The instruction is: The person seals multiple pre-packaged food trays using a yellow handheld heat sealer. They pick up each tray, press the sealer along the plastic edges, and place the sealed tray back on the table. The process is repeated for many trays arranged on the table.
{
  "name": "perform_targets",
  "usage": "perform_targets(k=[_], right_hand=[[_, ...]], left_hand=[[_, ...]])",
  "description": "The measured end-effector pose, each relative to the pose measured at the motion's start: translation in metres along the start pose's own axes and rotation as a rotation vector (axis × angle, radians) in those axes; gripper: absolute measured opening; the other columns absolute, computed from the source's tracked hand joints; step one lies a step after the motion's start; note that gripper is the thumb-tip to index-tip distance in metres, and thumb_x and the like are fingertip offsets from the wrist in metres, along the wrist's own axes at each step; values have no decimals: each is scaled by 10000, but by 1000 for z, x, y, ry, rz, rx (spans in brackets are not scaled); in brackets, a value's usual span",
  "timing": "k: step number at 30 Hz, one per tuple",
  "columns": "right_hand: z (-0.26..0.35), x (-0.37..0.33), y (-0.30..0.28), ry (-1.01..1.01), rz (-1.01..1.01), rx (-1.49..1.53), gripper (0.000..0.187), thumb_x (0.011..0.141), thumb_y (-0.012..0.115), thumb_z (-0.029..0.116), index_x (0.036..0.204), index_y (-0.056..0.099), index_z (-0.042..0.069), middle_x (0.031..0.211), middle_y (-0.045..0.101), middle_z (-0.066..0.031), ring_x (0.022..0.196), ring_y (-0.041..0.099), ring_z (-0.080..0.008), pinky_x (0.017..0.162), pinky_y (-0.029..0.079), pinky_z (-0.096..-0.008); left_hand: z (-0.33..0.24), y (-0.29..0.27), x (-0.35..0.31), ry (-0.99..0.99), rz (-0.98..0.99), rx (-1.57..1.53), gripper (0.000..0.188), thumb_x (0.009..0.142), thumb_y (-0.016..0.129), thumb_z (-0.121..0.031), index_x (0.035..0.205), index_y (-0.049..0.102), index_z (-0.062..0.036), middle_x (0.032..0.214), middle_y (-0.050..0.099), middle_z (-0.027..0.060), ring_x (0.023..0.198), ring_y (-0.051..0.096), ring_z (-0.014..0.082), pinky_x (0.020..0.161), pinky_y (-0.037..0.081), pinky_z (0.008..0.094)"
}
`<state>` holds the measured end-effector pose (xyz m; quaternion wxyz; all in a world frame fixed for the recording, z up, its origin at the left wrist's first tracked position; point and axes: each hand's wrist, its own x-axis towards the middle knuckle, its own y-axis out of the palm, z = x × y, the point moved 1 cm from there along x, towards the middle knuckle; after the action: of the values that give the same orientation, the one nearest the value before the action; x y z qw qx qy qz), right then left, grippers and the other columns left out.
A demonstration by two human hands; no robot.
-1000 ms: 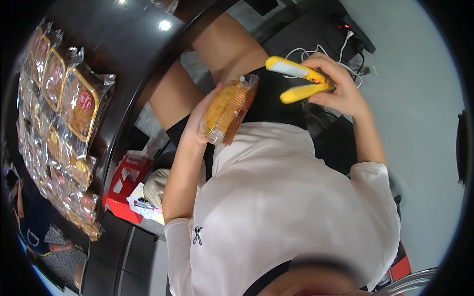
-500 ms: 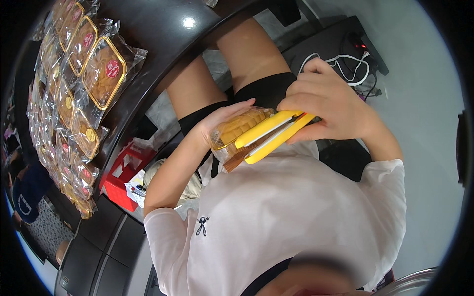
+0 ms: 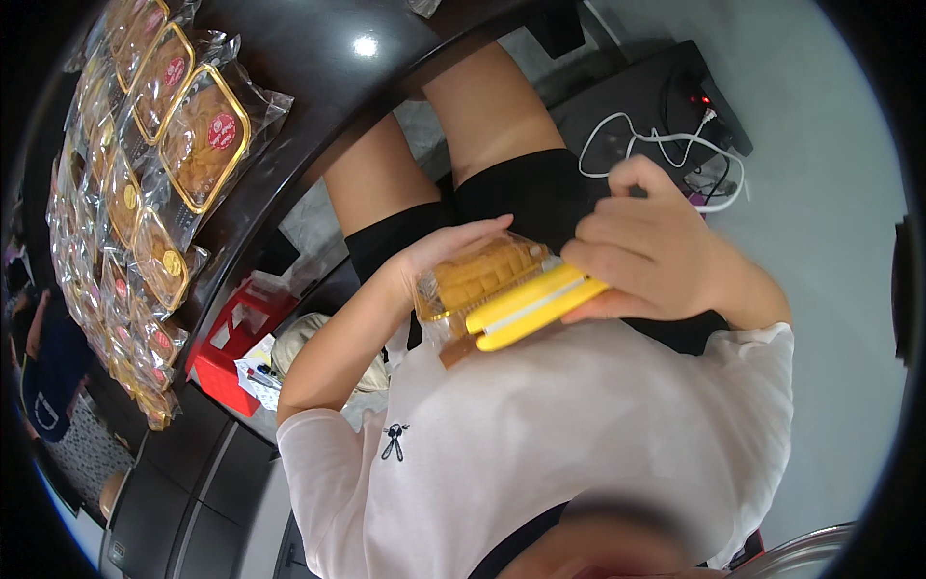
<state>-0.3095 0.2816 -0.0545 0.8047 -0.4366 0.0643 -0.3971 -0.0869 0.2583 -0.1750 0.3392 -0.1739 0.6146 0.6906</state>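
Observation:
In my left hand [image 3: 439,253] is a golden-brown mooncake [image 3: 487,275] in a gold-rimmed tray, inside a clear plastic bag. My fingers lie along its far side, and the thumb side is partly hidden. My right hand [image 3: 641,256] grips a yellow hand-held bag sealer [image 3: 535,307] with long jaws. Its two jaws are pressed together over the bag's edge, right beside the mooncake. A brown strip of the bag pokes out past the sealer's tip, near my white shirt.
Rows of bagged mooncakes in gold trays [image 3: 204,140] cover the left of a dark glossy table [image 3: 318,58]. Below the table's edge stands a red plastic basket [image 3: 227,376] with papers and pens beside it. A white cable [image 3: 666,138] lies on a black box at the upper right.
The sealer's jaws, apart before, have come together on the bag's edge. Both hands have shifted slightly toward my body with the mooncake and the sealer.

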Motion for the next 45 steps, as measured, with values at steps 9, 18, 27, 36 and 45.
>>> perform_targets(k=[9,18,27,36,45], right_hand=[[-36,-10,-1,185,-149,59,434,782,698,365,1039,534,57,832,511,-35,683,520,-175,723,393,-330],[-38,-54,66,920,-939,1172,334,888,602,260,1027,561,-41,727,558,-41,387,401,-36,341,320,-175],[-29,-36,55,1122,-969,1204,184,794,695,107,886,594,-18,577,512,3,370,395,-45,351,311,-204],[-24,-48,52,1050,-918,1246,261,777,729,184,884,605,-20,549,505,7,358,404,-50,358,332,-199],[-27,-40,44,679,-1068,1397,467,953,427,428,1018,567,-13,674,537,-12,402,410,-65,390,370,-195]], left_hand=[[-3,-11,-6,445,-36,-14,499,961,417,-445,1121,559,6,1056,628,118,935,629,183,824,508,297],[11,21,-7,1105,-392,181,528,996,215,-469,1210,417,-30,1144,537,98,1085,522,168,948,413,311],[16,35,-10,1244,-420,373,517,988,255,-480,1246,381,-51,1205,487,103,1144,474,187,982,374,341],[22,46,-16,1281,-476,251,561,967,259,-533,1281,359,-79,1278,448,111,1210,443,233,1018,354,384],[24,61,-27,1387,-378,220,661,958,240,-558,1386,325,-62,1402,372,106,1292,363,258,1078,272,419]])
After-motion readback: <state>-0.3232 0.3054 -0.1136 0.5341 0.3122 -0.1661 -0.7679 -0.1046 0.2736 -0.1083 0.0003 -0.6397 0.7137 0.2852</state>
